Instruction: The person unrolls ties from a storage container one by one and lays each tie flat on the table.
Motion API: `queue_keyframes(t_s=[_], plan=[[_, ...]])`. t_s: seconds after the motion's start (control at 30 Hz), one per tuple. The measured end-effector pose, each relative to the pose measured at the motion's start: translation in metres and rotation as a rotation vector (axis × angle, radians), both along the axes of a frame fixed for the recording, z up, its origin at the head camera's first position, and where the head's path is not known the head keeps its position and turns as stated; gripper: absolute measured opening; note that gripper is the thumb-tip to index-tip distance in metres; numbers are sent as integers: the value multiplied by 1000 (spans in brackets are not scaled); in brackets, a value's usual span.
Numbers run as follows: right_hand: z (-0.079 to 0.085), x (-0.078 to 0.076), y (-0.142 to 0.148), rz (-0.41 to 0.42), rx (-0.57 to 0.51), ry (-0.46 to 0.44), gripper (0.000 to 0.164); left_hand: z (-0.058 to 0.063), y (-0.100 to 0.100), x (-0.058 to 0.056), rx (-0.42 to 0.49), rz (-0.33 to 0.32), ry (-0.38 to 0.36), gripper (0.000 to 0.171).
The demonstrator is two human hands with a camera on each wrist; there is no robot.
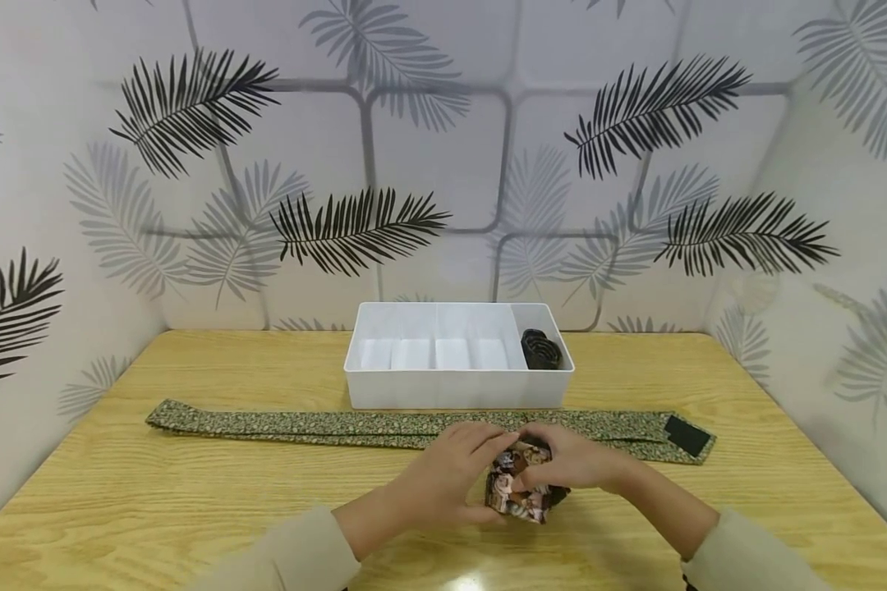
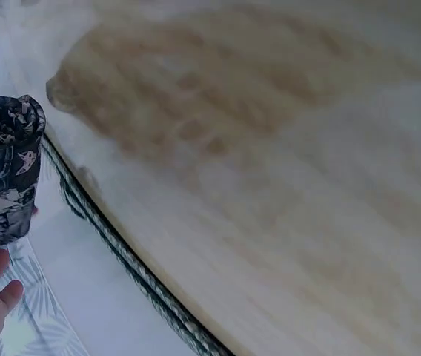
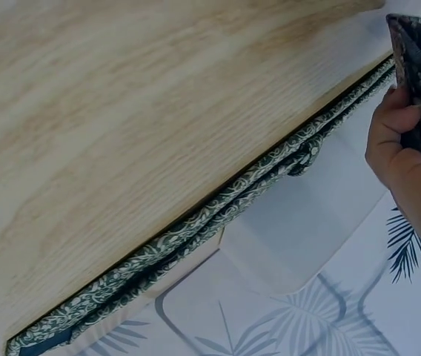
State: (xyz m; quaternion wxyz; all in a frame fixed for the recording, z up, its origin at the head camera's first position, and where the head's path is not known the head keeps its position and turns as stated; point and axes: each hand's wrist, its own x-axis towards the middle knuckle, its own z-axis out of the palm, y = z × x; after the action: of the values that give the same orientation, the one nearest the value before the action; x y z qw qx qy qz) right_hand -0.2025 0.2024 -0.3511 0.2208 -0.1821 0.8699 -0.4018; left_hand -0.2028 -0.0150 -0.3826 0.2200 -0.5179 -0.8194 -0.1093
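While curled left grip point(image 1: 454, 469) and right grip point(image 1: 572, 461) are clasping a printed roll point(image 1: 528, 502), even pressure is likely best keeping it snug.

You have a pale yellow wooden surface point(image 1: 192, 509) in front of you, its grain running mostly sideways and a bright patch of light point(image 1: 466, 584) shining near your side. A green patterned tie point(image 1: 281, 426) lies stretched across it from left to right, with a black patch point(image 1: 687, 436) at its right end. Just beyond the tie, toward the far edge, you see a white box point(image 1: 458, 390) standing upright.
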Motion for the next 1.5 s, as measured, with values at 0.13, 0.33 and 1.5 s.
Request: queue_keyframes(t_s=[0.13, 0.33, 1.5], plan=[[-3, 2, 5, 22, 5, -47, 58, -4, 8, 6, -45, 9, -82, 93], [-10, 0, 12, 35, 6, -75, 48, -5, 11, 11, -80, 52, -205, 90], [-28, 27, 17, 92, 210, 545, 38, -3, 1, 8, -114, 90, -233, 76]])
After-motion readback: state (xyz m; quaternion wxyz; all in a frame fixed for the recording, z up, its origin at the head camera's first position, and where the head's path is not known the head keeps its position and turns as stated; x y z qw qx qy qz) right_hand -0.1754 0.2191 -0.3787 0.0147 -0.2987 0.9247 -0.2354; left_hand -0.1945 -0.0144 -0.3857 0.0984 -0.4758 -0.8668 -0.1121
